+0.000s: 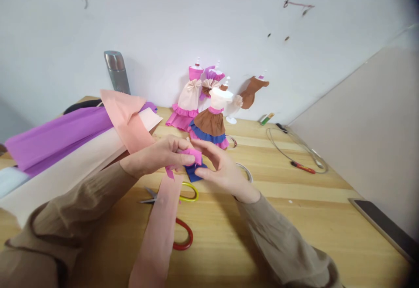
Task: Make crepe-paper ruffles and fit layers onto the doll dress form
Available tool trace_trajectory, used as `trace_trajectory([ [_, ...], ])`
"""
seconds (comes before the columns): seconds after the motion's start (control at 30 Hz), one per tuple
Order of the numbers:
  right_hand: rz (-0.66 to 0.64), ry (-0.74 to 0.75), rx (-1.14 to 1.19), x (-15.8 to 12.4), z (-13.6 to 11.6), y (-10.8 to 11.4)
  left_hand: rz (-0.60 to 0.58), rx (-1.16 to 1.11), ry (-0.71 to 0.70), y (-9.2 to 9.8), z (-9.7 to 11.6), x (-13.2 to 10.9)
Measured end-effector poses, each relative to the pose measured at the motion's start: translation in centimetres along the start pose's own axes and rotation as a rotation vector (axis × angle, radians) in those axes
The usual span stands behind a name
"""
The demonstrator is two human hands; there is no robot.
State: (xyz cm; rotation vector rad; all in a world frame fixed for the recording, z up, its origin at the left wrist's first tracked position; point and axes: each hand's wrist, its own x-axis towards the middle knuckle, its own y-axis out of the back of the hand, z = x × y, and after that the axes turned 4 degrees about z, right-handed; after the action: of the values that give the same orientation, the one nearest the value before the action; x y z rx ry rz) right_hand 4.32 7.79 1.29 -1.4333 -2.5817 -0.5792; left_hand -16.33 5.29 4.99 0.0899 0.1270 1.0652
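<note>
My left hand point(153, 157) and my right hand point(219, 168) meet over the wooden table point(294, 218). Together they pinch a small folded bit of pink crepe paper point(191, 155) with a dark blue piece point(194, 172) under it. Both hands have their fingers closed on this small bundle. A long salmon paper strip point(157, 231) runs from below my left hand toward me. Scissors point(185, 196) with a yellow and a red handle loop lie on the table beneath that strip.
Several small paper-dressed mannequins point(209, 109) stand by the white wall. Sheets of purple, cream and salmon crepe paper point(65, 144) lie at the left, a metal flask point(116, 72) behind them. Wire and a red-handled tool point(303, 166) lie at the right, a dark flat object point(382, 224) near the edge.
</note>
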Motion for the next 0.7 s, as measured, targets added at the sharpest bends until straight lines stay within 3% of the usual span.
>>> trace_trajectory([
  [0.1, 0.016, -0.080, 0.002, 0.1, -0.5, 0.8, 0.014, 0.092, 0.006, 0.7, -0.2, 0.3],
  [0.23, 0.339, -0.078, 0.079, 0.6, -1.0, 3.2, 0.078, 0.396, -0.024, 2.6, -1.6, 1.3],
  [0.37, 0.504, -0.081, 0.036, 1.2, -0.4, 4.4, 0.038, 0.613, -0.028, 3.1, -2.2, 1.6],
  [0.53, 0.779, 0.052, -0.102, 4.3, 0.9, 5.4, 0.268, 0.794, -0.037, 2.3, -1.6, 1.3],
  [0.6, 0.797, 0.057, -0.087, 6.2, 1.5, 6.0, 0.374, 0.800, -0.101, 2.4, -1.2, 1.3],
  [0.7, 0.722, 0.026, -0.054, 8.6, 2.1, 6.7, 0.444, 0.730, -0.191, 2.7, -0.4, 2.1],
])
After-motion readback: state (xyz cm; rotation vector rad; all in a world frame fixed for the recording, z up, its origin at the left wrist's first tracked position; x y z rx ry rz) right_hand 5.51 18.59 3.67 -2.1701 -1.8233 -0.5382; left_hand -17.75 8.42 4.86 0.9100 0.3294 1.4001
